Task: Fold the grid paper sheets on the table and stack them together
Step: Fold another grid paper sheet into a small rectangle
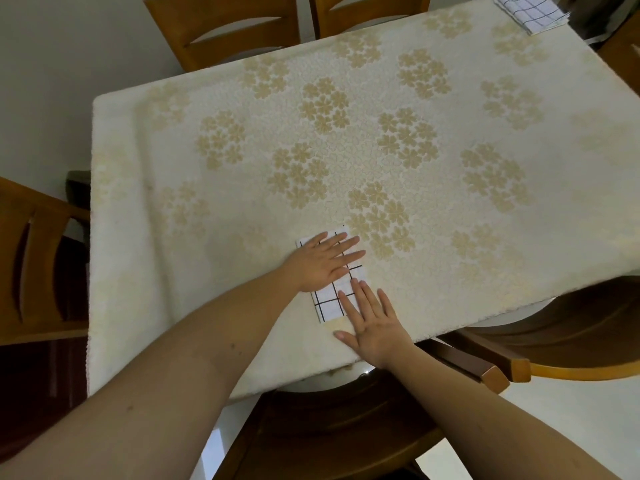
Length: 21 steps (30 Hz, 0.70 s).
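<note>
A folded grid sheet [327,301] is pressed flat on the table [214,188] by the left hand [323,259] and right hand [372,322], each grip spread; a folded stack [531,10] lies far off.

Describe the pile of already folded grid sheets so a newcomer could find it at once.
Start at the table with the flowered cream cloth and follow it to its far right corner. The folded stack lies there at the edge, white with dark grid lines. Unlike the grid sheet at the near edge, no hands touch it.
</note>
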Available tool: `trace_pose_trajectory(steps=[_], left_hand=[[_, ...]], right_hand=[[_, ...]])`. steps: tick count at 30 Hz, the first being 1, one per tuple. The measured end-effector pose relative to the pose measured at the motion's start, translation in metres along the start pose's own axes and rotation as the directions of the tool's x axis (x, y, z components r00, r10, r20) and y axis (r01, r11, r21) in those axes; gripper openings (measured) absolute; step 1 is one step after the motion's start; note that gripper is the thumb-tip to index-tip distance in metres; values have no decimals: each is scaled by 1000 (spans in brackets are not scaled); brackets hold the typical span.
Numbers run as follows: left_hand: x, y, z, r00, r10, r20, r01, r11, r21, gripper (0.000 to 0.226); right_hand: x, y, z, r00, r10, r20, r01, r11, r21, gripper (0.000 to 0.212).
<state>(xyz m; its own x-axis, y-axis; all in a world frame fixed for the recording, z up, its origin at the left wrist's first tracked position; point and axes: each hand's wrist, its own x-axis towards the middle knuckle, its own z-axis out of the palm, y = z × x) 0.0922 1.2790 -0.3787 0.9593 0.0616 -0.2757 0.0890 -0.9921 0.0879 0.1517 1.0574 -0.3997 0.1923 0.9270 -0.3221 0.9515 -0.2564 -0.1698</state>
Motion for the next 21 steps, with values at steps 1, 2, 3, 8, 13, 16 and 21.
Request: trace_pose_trajectory(steps=[1, 2, 3, 8, 13, 16, 21], left_hand=[[3, -1, -3, 1000, -18, -1, 18, 1000, 10, 51], [5, -1, -5, 999, -36, 3, 36, 999, 16, 52], [7, -2, -8, 999, -49, 11, 48, 999, 25, 52], [8, -8, -14, 999, -32, 20, 31, 999, 26, 51], [7, -6, -13, 998, -52, 38, 51, 999, 17, 50], [7, -7, -10, 998, -51, 45, 50, 998, 42, 51], [5, -3, -7, 992, -129, 13, 126, 983, 132, 55]], right_hand=[[-1, 0, -1, 1000, 1, -4, -1, 1000, -4, 75], [-2, 0, -1, 1000, 3, -8, -3, 1000, -5, 75], [-4, -1, -2, 1000, 12, -8, -12, 1000, -2, 75], [-12, -16, -16, 995, 72, -63, -68, 996, 60, 65], [-10, -52, -19, 995, -94, -17, 95, 991, 93, 66], [-15, -64, -17, 997, -33, 65, 26, 993, 118, 75], [-33, -69, -26, 985, -45, 167, 17, 986, 166, 83]])
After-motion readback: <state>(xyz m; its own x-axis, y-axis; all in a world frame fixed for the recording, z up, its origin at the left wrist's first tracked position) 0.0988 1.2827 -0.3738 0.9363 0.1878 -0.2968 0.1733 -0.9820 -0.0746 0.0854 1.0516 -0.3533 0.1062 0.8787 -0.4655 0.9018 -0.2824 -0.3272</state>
